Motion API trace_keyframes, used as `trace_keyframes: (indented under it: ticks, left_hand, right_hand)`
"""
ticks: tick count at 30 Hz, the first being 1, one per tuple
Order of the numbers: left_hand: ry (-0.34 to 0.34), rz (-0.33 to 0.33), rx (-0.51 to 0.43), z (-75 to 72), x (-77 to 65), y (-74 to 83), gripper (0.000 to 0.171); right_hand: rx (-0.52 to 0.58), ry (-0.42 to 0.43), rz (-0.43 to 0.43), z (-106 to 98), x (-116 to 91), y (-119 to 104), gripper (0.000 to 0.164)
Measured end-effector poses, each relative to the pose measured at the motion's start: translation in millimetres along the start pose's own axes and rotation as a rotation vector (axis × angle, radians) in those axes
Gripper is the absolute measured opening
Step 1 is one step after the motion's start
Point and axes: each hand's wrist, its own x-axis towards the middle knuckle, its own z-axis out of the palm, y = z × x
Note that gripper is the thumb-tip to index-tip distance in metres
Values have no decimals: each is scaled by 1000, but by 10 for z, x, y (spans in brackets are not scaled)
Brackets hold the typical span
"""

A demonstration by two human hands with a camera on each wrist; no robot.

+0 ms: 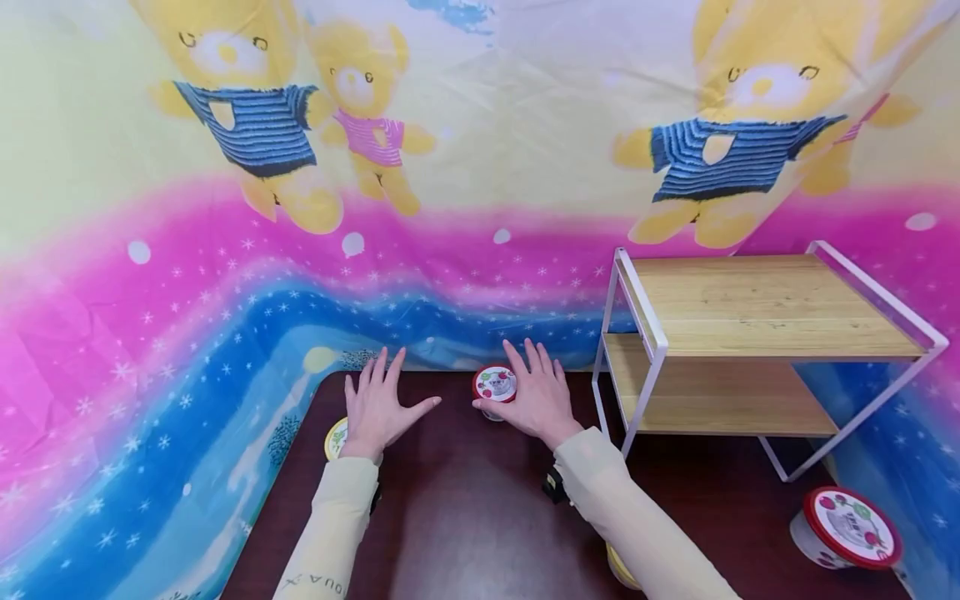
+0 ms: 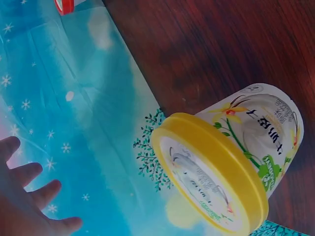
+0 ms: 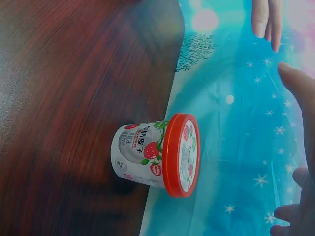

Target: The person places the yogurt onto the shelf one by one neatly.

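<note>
My left hand (image 1: 380, 408) is held over the table with fingers spread and nothing in its grasp. Just beside its wrist stands a tub with a yellow lid (image 1: 335, 438), partly hidden by the hand; the left wrist view shows this white tub (image 2: 261, 130) with a flower print. My right hand (image 1: 542, 400), also spread and holding nothing, overlaps a red-lidded tub (image 1: 493, 382) in the head view. In the right wrist view that tub (image 3: 140, 155) stands upright near the table's back edge, strawberries printed on its side, apart from the fingers.
A two-tier shelf (image 1: 772, 304) with wood boards and a white frame stands on the dark table (image 1: 465, 508) at the right. Another red-lidded tub (image 1: 846, 529) is at the front right. A second yellow-lidded tub (image 1: 621, 568) shows partly under the right forearm. Printed cloth (image 1: 480, 167) hangs behind.
</note>
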Motion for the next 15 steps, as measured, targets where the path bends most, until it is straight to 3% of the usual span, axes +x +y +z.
trace_keyframes:
  ticks: [15]
  left_hand:
    - [31,8,-40,10,-13,49,102]
  right_hand:
    - [99,-1,14,-121,-68,75,108]
